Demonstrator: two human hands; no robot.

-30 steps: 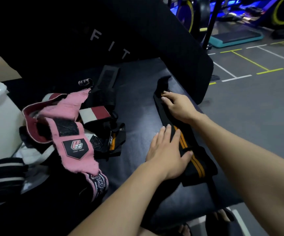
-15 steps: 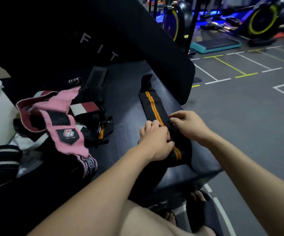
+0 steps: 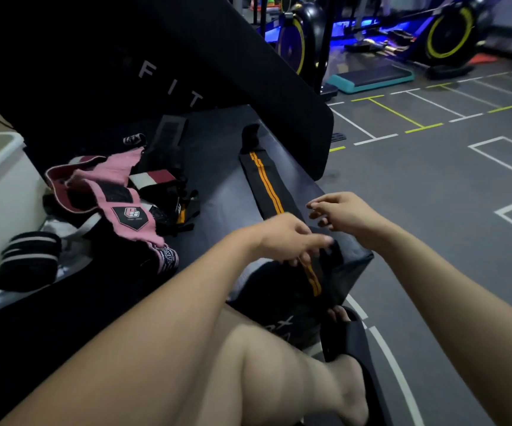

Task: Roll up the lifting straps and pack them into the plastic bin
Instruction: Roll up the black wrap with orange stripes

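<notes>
A long black lifting strap with two orange stripes (image 3: pixel 264 183) lies flat along the dark bench seat (image 3: pixel 218 195), its near end hanging over the seat's front edge. My left hand (image 3: pixel 285 238) grips that near end, fingers curled over it. Just above the strap and to the right, my right hand (image 3: pixel 345 214) hovers with loosely bent fingers and holds nothing. The white plastic bin (image 3: pixel 0 195) stands at the far left. A pile of other straps, with a pink one (image 3: pixel 104 182) on top, sits between bin and strap.
A rolled black-and-white wrap (image 3: pixel 27 261) lies beside the bin. The black backrest pad (image 3: pixel 156 56) rises behind the seat. My bare leg and a black slipper (image 3: pixel 350 342) are below. Grey marked floor, a teal step platform (image 3: pixel 371 78) and exercise bikes are to the right.
Both hands have slid down to the strap's near end. My right hand has let go and lifted off the strap, while my left keeps hold. The view has tilted down.
</notes>
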